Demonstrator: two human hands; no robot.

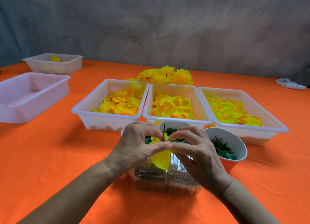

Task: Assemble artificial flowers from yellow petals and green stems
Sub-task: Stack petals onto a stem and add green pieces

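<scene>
My left hand (139, 144) pinches the thin green wire stem (164, 131) upright so my right hand (192, 150), pinching the soft yellow fabric petal (160, 160), can thread it on.

An orange cloth (50, 156) covers the bench. Behind it hangs a grey, mottled backdrop (167, 30). An empty white tub (31, 96) stands at the far left. A small white object (291, 84), too blurred to identify, lies at the right edge.

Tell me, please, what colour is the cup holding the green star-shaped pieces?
Orange outside, white inside; the cup shows best in the head view.
</scene>
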